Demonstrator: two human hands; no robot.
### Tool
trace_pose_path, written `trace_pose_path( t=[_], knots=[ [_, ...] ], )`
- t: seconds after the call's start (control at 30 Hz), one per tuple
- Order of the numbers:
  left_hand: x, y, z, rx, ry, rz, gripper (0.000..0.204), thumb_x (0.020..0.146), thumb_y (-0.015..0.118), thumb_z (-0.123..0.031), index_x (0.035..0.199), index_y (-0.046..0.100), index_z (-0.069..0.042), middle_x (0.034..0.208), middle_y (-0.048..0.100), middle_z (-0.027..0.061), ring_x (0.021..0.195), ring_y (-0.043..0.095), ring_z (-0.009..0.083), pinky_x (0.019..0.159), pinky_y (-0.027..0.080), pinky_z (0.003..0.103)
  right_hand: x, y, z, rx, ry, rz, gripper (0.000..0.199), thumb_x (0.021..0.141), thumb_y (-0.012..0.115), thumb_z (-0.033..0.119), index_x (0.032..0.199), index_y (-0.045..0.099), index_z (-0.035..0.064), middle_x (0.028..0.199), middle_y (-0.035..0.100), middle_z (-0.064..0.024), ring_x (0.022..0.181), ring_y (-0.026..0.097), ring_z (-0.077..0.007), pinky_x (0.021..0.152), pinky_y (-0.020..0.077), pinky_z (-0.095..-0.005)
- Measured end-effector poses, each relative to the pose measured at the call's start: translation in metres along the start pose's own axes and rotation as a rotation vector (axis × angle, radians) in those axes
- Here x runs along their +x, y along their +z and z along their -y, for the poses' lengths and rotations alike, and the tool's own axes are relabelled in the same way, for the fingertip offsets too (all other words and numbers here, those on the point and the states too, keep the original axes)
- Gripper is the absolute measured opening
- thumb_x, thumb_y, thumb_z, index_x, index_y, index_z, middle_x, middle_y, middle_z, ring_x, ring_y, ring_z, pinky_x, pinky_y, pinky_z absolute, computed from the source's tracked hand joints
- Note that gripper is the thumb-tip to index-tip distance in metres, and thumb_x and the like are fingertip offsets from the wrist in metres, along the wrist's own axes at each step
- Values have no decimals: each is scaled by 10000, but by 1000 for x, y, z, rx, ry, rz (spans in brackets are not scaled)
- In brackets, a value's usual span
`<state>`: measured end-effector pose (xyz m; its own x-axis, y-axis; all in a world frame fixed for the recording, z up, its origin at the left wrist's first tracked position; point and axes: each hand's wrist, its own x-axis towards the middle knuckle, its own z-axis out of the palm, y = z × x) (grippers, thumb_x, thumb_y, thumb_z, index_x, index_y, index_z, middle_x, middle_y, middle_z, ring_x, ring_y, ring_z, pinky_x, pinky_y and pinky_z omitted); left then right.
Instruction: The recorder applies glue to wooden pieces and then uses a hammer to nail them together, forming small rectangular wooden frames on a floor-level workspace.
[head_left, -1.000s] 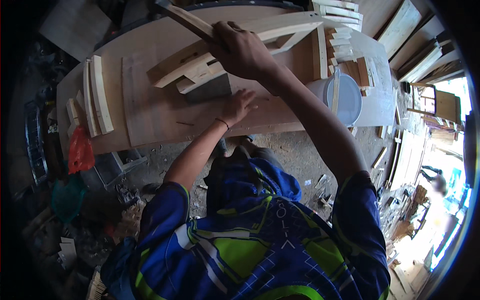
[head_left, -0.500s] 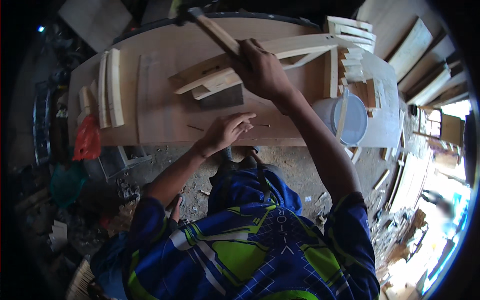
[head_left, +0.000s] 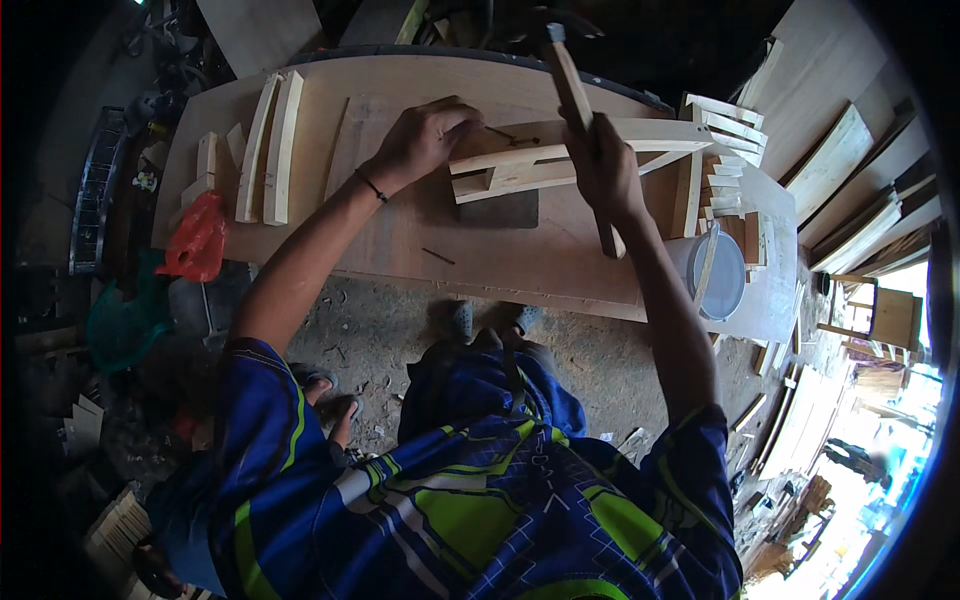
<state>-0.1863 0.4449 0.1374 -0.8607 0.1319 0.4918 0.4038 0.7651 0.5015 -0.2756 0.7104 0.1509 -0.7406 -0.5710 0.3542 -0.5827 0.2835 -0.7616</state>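
My left hand [head_left: 425, 143] is closed in a pinch on a nail [head_left: 499, 133], which points toward the near-left end of a pale wooden frame [head_left: 530, 170]. Another dark nail or mark shows on the wood beside that tip. The frame has long, slightly curved beams joined by crosspieces, and its left end rests over a dark flat block [head_left: 500, 209]. In my right hand [head_left: 607, 175] is a claw hammer [head_left: 572, 80], gripped by its wooden handle, head up and away from me. One loose nail [head_left: 438, 256] lies on the plywood tabletop [head_left: 370, 245] near the front edge.
Curved wooden pieces [head_left: 283, 150] and a red plastic bag [head_left: 197, 235] lie on the left. A pale bucket [head_left: 722, 277] and stacked wood pieces [head_left: 725, 190] stand on the right. Boards [head_left: 840, 150] lean beyond the table. Another person's feet [head_left: 345, 410] show at lower left.
My left hand has moved from the table's front up to the frame's left end, and now holds a nail; one of two loose nails is gone. The hammer has swung right and turned upright.
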Motion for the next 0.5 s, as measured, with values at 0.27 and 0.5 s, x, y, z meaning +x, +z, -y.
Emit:
trace_pose_path(
  t=[0.27, 0.5],
  knots=[
    [-3, -2, 14, -91, 114, -23, 109, 891, 664, -34, 994, 640, -58, 928, 687, 64, 847, 701, 253, 720, 575, 351, -96, -6, 100, -191, 252, -144, 216, 970, 623, 175, 1035, 465, 43, 682, 613, -244, 648, 661, -442, 505, 482, -457],
    [1, -2, 16, 7, 147, -10, 95, 894, 662, -41, 987, 642, -54, 932, 693, 64, 847, 704, 262, 713, 574, 353, -112, 4, 95, -284, 304, 54, 211, 975, 623, 185, 996, 466, 46, 673, 597, -234, 627, 625, -458, 525, 476, -471]
  ],
)
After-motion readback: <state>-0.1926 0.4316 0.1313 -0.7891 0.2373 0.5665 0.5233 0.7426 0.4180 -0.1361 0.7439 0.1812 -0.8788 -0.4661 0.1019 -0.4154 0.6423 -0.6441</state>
